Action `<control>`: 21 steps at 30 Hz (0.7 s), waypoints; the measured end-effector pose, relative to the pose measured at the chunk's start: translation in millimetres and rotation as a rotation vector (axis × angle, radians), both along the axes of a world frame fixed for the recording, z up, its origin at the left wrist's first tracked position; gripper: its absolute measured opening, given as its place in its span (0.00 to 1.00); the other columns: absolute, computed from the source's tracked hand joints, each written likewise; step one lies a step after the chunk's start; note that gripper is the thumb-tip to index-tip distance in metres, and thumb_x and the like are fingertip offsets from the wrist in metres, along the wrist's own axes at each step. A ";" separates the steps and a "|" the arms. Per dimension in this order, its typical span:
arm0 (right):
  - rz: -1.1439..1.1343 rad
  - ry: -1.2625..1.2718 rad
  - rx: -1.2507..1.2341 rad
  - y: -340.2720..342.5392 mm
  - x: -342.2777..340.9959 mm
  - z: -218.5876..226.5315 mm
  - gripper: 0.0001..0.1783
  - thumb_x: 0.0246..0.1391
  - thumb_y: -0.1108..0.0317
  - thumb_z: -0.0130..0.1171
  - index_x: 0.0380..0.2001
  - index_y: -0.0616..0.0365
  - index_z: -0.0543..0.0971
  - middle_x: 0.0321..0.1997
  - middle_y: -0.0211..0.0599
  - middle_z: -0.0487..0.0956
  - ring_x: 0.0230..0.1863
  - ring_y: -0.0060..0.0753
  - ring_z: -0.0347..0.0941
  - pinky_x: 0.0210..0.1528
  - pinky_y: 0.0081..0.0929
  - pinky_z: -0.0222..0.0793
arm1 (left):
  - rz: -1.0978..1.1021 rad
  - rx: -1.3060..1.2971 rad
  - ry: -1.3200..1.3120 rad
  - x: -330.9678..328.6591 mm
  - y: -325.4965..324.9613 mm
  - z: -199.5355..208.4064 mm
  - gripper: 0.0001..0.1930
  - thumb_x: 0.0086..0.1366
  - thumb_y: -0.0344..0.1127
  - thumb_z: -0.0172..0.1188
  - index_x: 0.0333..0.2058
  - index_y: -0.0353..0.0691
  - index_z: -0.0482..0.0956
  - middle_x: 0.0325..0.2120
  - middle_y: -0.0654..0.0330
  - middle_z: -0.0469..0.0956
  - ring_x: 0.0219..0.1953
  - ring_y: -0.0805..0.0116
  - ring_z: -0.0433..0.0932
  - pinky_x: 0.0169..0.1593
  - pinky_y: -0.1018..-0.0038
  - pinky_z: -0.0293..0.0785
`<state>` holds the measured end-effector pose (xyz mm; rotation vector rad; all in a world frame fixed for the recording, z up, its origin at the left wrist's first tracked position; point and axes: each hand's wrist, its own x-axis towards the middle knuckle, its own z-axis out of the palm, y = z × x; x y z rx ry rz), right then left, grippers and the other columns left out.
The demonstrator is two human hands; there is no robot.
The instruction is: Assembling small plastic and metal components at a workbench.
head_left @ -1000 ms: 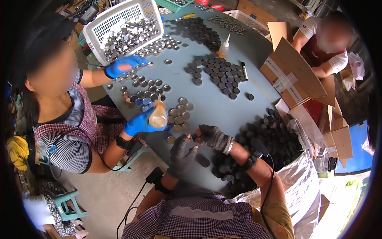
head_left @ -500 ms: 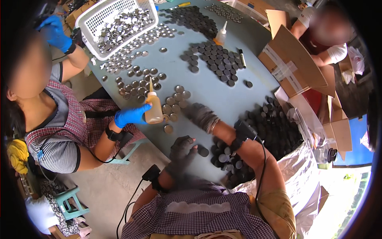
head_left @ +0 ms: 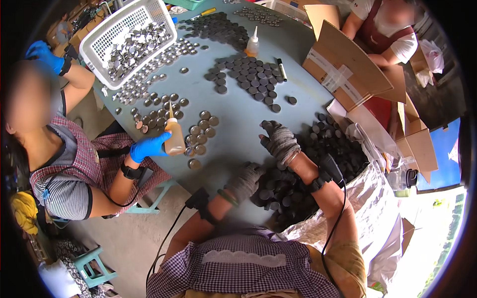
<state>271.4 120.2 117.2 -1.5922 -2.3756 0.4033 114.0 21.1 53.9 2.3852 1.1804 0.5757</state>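
Note:
My left hand point(head_left: 247, 182), in a dark grey glove, is at the left edge of a heap of black discs point(head_left: 283, 196) by the table's near edge. Motion blur smears its fingers, so I cannot tell what they touch. My right hand point(head_left: 279, 141), in a grey glove with bare fingertips, is over the table just left of the heap's upper part. Its thumb and forefinger are apart, with nothing visible between them. Left of my hands lie several round metal caps point(head_left: 202, 130). Further off, more black discs point(head_left: 253, 77) lie flat in a group.
A co-worker's blue-gloved hand point(head_left: 150, 147) holds a glue bottle point(head_left: 174, 138) at the left. A white basket point(head_left: 92, 57) of metal pieces stands far left. Another bottle point(head_left: 253, 44) and a marker point(head_left: 281, 69) are beyond. Cardboard boxes point(head_left: 343, 69) and another person are right; a silvery sack point(head_left: 343, 196) borders the heap.
My left hand has moved right to the heap, away from where a single black disc was at its fingertips. My right hand has drawn right, away from the metal caps. The view has shifted slightly.

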 end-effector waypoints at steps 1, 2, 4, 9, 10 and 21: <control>0.010 0.060 0.066 -2.6 0.9 -4.6 0.20 0.48 0.61 0.57 0.44 0.58 0.72 0.40 0.48 0.76 0.41 0.50 0.73 0.44 0.41 0.69 | -0.026 0.004 -0.013 0.9 3.2 -2.5 0.23 0.48 0.34 0.59 0.46 0.43 0.73 0.39 0.57 0.74 0.44 0.58 0.71 0.49 0.64 0.70; 0.009 0.062 0.067 -4.0 0.6 -7.7 0.20 0.48 0.61 0.57 0.44 0.58 0.72 0.40 0.48 0.76 0.41 0.50 0.73 0.44 0.41 0.69 | -0.026 0.005 -0.010 0.8 6.3 -4.4 0.23 0.48 0.34 0.59 0.46 0.43 0.73 0.39 0.57 0.74 0.44 0.58 0.71 0.49 0.64 0.70; -0.017 0.207 -0.130 -5.7 -1.7 -12.8 0.18 0.47 0.61 0.59 0.40 0.58 0.75 0.37 0.48 0.78 0.37 0.49 0.74 0.42 0.39 0.70 | -0.053 -0.008 -0.004 -0.9 10.6 -8.1 0.23 0.48 0.35 0.60 0.46 0.46 0.74 0.39 0.58 0.74 0.43 0.56 0.71 0.49 0.64 0.70; -0.048 0.344 -0.352 -11.0 -4.6 -30.5 0.12 0.46 0.67 0.58 0.35 0.59 0.75 0.29 0.42 0.77 0.27 0.37 0.73 0.34 0.31 0.70 | -0.053 0.063 -0.151 7.7 16.7 -3.5 0.21 0.46 0.35 0.61 0.43 0.46 0.75 0.36 0.59 0.75 0.40 0.56 0.74 0.46 0.63 0.71; -0.023 0.317 -0.306 -11.1 -5.3 -33.0 0.10 0.47 0.68 0.57 0.34 0.59 0.75 0.27 0.39 0.77 0.25 0.31 0.71 0.32 0.28 0.69 | -0.052 0.090 -0.180 7.9 17.4 -4.4 0.20 0.44 0.36 0.63 0.40 0.44 0.76 0.34 0.58 0.75 0.38 0.56 0.75 0.44 0.63 0.72; -0.199 0.679 -0.993 -15.8 -26.7 4.5 0.08 0.52 0.68 0.55 0.36 0.56 0.76 0.21 0.26 0.72 0.17 0.19 0.67 0.16 0.21 0.65 | 0.412 0.296 -0.523 -33.6 22.5 30.4 0.23 0.41 0.28 0.63 0.40 0.37 0.73 0.34 0.53 0.74 0.37 0.49 0.71 0.42 0.58 0.69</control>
